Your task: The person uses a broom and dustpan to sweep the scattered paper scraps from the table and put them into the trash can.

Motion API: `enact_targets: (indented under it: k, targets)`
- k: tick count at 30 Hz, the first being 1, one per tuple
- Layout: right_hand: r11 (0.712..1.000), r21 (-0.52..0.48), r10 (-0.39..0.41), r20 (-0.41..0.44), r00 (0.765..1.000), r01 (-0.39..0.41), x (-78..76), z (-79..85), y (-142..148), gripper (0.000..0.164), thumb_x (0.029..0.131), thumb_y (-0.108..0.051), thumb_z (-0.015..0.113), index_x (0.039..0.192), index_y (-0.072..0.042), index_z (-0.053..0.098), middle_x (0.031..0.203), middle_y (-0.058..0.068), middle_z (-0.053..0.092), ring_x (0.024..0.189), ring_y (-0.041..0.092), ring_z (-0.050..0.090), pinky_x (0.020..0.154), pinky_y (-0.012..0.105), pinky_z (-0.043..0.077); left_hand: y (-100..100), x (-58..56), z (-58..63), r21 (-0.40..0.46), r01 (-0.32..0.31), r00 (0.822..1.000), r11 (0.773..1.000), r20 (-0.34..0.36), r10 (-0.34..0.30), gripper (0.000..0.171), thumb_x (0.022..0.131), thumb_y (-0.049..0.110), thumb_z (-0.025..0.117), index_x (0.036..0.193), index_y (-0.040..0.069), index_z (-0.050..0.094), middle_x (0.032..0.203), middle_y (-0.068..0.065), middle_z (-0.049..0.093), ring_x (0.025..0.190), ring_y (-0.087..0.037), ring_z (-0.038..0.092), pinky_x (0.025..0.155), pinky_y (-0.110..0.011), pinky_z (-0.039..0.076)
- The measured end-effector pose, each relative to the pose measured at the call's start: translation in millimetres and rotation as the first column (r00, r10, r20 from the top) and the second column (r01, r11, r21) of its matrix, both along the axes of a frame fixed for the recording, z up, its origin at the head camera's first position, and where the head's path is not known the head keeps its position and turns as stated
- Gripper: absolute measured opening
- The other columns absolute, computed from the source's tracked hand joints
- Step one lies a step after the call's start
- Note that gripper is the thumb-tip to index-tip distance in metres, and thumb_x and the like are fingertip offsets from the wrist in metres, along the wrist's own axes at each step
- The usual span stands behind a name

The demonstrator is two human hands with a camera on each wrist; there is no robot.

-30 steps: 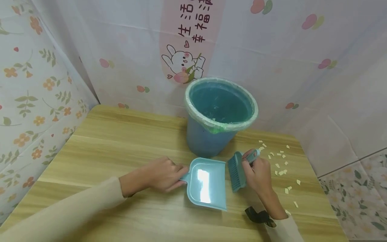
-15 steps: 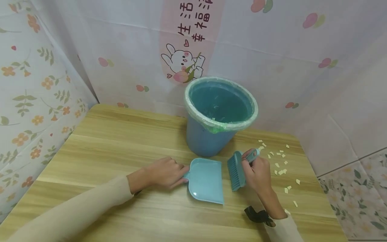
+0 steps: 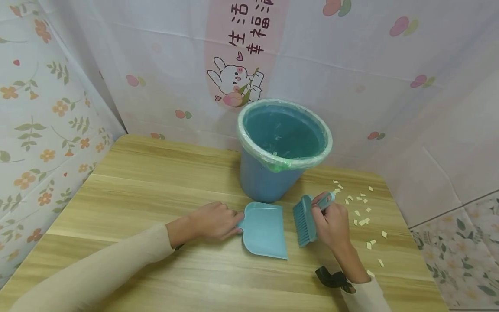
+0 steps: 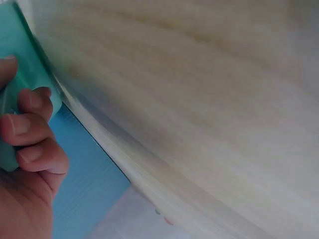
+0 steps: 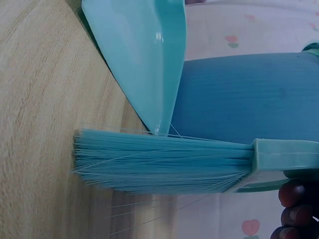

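Observation:
My left hand (image 3: 212,221) grips the short handle of a light blue dustpan (image 3: 265,232). The pan's wide front edge faces right, towards the brush, and no scraps show in it. In the left wrist view curled fingers (image 4: 35,122) wrap the handle, beside the green-tinted pan (image 4: 25,45). My right hand (image 3: 333,221) holds a blue hand brush (image 3: 305,222) by its handle, bristles towards the pan. Seen from the right wrist, the bristles (image 5: 159,162) come down close to the wooden surface, and the dustpan (image 5: 142,55) lies just beyond them.
Behind the dustpan stands a blue bin (image 3: 265,177) with a clear liner folded over its rim. Several small pale yellow scraps (image 3: 362,222) are scattered on the table (image 3: 156,173) right of the brush. A printed curtain (image 3: 167,69) hangs behind the table.
The dustpan has tilted and its front edge has drawn slightly left, so the bright glare in it is gone. My left arm shifted a little to the right. The brush has hardly moved.

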State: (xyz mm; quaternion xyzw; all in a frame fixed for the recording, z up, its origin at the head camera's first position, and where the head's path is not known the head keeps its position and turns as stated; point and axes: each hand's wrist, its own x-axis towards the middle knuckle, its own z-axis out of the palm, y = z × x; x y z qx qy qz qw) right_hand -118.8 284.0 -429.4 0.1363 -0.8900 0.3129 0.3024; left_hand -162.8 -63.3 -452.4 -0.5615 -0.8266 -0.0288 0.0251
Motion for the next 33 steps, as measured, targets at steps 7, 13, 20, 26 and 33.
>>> enact_targets:
  k: [7,13,20,26,33]
  targets:
    - [1.000,0.002,-0.013,0.008,1.000,0.013,0.7,0.8,0.0,0.010,0.090,-0.002,0.060,0.088,-0.006,0.068,0.065,-0.002,0.062,0.051,0.001,0.037,0.044,0.024,0.028,1.6,-2.2,3.2,-0.037,-0.024,0.999,0.999,0.048,0.025,0.027,0.112,0.034,0.061,0.104,0.008,0.063,0.076,0.005,0.054,0.063,-0.012,0.058,0.060,-0.032,0.053]
    - [1.000,0.028,-0.013,0.027,1.000,0.012,1.3,2.0,-0.1,0.010,0.090,-0.003,0.059,0.088,-0.006,0.068,0.064,-0.003,0.061,0.051,0.002,0.039,0.044,0.024,0.029,3.2,-3.1,5.5,-0.055,-0.057,0.994,0.997,0.088,0.062,0.027,0.111,0.035,0.064,0.107,0.008,0.066,0.076,0.004,0.055,0.066,-0.013,0.060,0.061,-0.034,0.053]
    - [0.996,0.084,0.023,0.044,0.999,-0.026,1.8,5.7,4.0,0.009,0.091,-0.004,0.061,0.090,-0.005,0.069,0.063,-0.005,0.059,0.051,0.005,0.045,0.046,0.026,0.037,6.8,-1.7,9.4,-0.065,-0.105,0.989,0.992,0.096,0.111,0.027,0.109,0.035,0.068,0.109,0.007,0.069,0.077,0.002,0.059,0.066,-0.012,0.060,0.061,-0.035,0.054]
    - [0.990,0.138,0.017,0.049,0.999,-0.024,7.5,14.9,12.5,0.013,0.095,-0.005,0.061,0.091,-0.004,0.074,0.069,-0.001,0.066,0.051,0.003,0.040,0.046,0.028,0.034,10.1,0.2,11.5,-0.087,-0.146,0.981,0.985,0.116,0.156,0.027,0.109,0.035,0.069,0.110,0.008,0.069,0.078,0.000,0.061,0.069,-0.015,0.064,0.063,-0.037,0.056]
    - [0.982,0.180,-0.055,0.027,0.998,0.049,21.3,36.2,35.9,0.016,0.101,-0.004,0.060,0.095,-0.002,0.075,0.059,-0.006,0.057,0.046,0.000,0.031,0.041,0.027,0.027,12.2,1.0,12.7,-0.115,-0.177,0.971,0.977,0.142,0.193,0.031,0.109,0.037,0.069,0.113,0.007,0.071,0.076,0.001,0.059,0.065,-0.012,0.055,0.062,-0.038,0.055]
